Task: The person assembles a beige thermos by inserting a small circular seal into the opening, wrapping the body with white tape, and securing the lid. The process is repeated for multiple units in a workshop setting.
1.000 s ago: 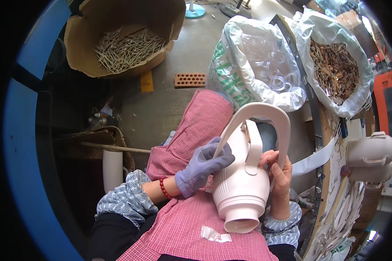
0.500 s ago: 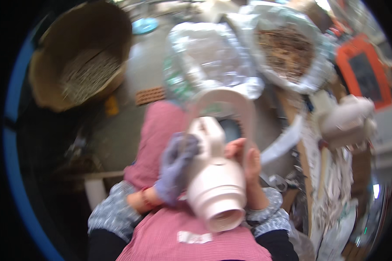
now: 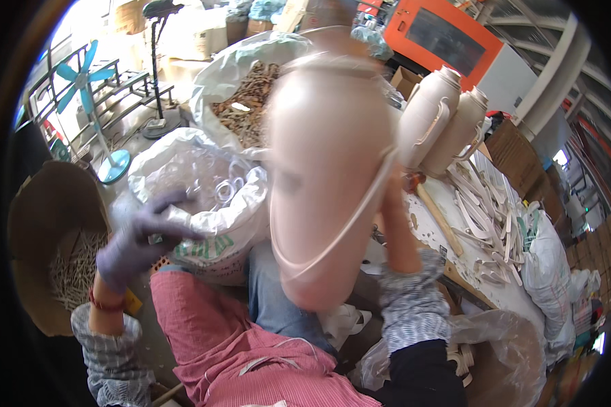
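Note:
A pale pink thermos jug (image 3: 329, 176), blurred by motion, hangs upright in front of me over my lap. Its curved carrying strap (image 3: 353, 234) droops slantwise across the front. My right hand (image 3: 394, 217) holds the jug from its right side; most of those fingers are hidden behind it. Off to the left, my left hand (image 3: 139, 241), in a greyish purple glove, is held with fingers spread and nothing in it. Below that hand is the near edge of a white sack (image 3: 234, 227) of clear plastic rings; I cannot tell whether they touch.
Two similar jugs (image 3: 428, 112) stand on the right-hand bench (image 3: 424, 234), beside a wooden-handled hammer (image 3: 440, 218) and a heap of pale strips (image 3: 478, 210). Brown pieces fill another sack (image 3: 207, 95). A carton (image 3: 54, 186) of thin pins and a blue fan (image 3: 81, 78) are left.
The view has swung toward the bench. The jug, earlier tilted on my lap between both hands, is now raised upright in my right hand; my left hand has let go and moved left.

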`<state>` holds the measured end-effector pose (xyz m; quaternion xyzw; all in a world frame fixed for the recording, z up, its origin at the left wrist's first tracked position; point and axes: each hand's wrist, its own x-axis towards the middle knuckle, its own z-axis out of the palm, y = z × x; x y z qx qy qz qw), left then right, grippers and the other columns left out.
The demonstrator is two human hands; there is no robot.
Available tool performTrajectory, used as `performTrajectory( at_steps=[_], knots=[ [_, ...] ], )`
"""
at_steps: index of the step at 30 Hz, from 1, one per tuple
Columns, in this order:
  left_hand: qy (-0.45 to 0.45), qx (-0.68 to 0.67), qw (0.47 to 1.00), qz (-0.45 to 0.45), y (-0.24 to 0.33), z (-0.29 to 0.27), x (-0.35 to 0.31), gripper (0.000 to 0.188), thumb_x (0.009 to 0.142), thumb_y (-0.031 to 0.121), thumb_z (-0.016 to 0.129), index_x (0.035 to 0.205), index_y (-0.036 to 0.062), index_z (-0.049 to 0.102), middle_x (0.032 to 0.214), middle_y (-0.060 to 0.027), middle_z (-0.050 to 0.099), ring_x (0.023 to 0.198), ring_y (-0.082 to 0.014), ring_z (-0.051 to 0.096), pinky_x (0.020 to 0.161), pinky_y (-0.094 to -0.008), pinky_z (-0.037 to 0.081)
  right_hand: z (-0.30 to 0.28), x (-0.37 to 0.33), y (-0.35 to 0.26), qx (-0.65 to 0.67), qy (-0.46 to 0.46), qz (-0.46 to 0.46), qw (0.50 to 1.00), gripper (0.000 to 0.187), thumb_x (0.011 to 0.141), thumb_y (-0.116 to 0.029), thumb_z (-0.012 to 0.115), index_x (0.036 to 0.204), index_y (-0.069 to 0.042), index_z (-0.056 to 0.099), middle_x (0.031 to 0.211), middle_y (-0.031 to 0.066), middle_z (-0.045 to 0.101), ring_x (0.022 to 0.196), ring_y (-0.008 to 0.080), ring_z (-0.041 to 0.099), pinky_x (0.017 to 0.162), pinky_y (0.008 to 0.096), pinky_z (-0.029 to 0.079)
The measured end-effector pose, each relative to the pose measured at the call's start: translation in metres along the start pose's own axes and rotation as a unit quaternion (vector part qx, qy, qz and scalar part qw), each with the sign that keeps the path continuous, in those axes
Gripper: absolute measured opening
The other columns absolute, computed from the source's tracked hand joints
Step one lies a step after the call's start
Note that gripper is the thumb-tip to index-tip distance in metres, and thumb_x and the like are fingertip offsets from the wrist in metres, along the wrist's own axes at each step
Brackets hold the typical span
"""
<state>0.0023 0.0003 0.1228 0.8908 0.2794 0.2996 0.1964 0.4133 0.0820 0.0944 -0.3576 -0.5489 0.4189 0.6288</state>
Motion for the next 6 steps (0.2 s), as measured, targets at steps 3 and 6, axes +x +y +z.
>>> performTrajectory(
  at_steps=[3, 6],
  knots=[
    [-0.213, -0.386, 0.888, -0.131, 0.045, -0.006, -0.017, 0.012, 0.086, 0.002, 0.067, 0.096, -0.0045, 0.066, 0.105, -0.0222, 0.067, 0.099, -0.0313, 0.065, 0.091, -0.0391, 0.051, -0.082, 0.021, -0.028, 0.073, 0.112, -0.061, 0.989, 0.017, 0.097, -0.019, 0.057, 0.104, -0.004, 0.056, 0.077, 0.003, 0.059, 0.067, 0.0093, 0.058, 0.061, 0.0218, 0.05],
    [-0.355, -0.504, 0.778, 0.119, 0.039, 0.005, -0.034, 0.04, 0.097, 0.024, 0.056, 0.116, -0.0105, 0.059, 0.11, -0.0278, 0.063, 0.106, -0.0409, 0.062, 0.093, -0.0471, 0.049, -0.108, 0.025, -0.051, -0.034, 0.011, -0.086, 0.996, 0.017, 0.093, -0.015, 0.062, 0.102, -0.003, 0.055, 0.077, 0.0038, 0.059, 0.066, 0.0115, 0.059, 0.06, 0.0245, 0.051]
  ],
)
